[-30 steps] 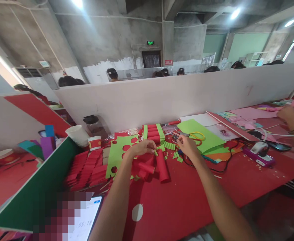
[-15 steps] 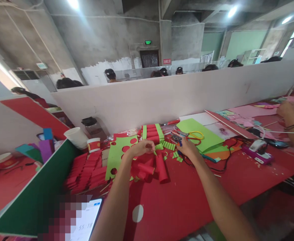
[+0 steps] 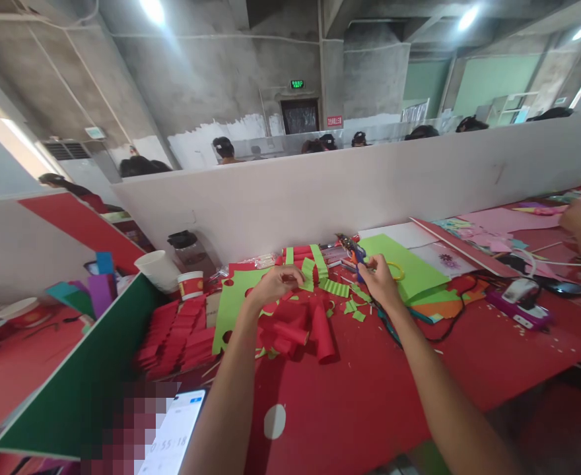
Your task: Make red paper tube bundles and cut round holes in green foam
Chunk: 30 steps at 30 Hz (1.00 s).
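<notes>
My left hand (image 3: 278,285) is closed on a small pleated green paper strip (image 3: 307,273), above the holed green sheet (image 3: 241,290) and some red paper rolls (image 3: 323,333). In my right hand (image 3: 377,277) is a blue tool (image 3: 357,254), which looks like a glue gun, its dark tip pointing up and to the left. Behind the hands lies a bundle of red rolls with green bands (image 3: 319,259). Several green scraps (image 3: 354,309) lie between my hands. A larger green sheet (image 3: 394,257) is to the right of the tool.
Stacks of folded red paper (image 3: 171,336) and a paper cup (image 3: 191,285) stand left, beside a green divider (image 3: 87,363). A phone (image 3: 171,432) lies at the front left. At the right are a purple power strip (image 3: 518,310), a cable and another person's hand (image 3: 580,221).
My right hand has lifted the blue tool off the table area. My left hand now holds up the green strip. The view has shifted slightly.
</notes>
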Motion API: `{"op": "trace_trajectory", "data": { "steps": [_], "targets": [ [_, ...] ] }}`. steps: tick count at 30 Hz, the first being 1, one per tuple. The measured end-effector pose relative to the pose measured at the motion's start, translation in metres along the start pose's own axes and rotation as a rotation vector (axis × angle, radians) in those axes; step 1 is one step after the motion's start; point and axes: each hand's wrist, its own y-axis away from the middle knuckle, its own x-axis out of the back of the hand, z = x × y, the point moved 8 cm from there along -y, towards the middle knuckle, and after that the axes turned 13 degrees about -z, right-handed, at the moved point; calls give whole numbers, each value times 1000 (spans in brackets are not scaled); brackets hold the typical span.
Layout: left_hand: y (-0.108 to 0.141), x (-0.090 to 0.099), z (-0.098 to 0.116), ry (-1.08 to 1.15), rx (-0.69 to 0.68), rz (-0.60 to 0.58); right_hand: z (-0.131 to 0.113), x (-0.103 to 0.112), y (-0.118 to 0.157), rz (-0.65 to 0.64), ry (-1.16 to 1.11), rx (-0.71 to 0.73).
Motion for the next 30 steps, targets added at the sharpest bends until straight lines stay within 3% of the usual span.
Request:
{"op": "trace_trajectory", "data": {
  "steps": [3, 5, 10, 16, 21, 26, 30],
  "targets": [
    [2, 7, 4, -32, -10, 63, -5, -15, 1, -96, -490, 69],
    [3, 10, 8, -57, -19, 90, -12, -24, 3, -177, -636, 87],
    [9, 21, 19, -127, -51, 183, -25, -35, 11, -350, -704, 102],
    [15, 29, 31, -239, -180, 263, -32, -33, 15, -427, -689, 164],
    [16, 29, 36, -334, -192, 250, -30, -40, 18, -439, -442, 225],
    [16, 26, 46, -434, -196, 215, -41, -42, 24, -361, 37, 274],
    [16, 24, 51, -492, -189, 202, -52, -43, 29, -296, 212, 355]
  ]
}}
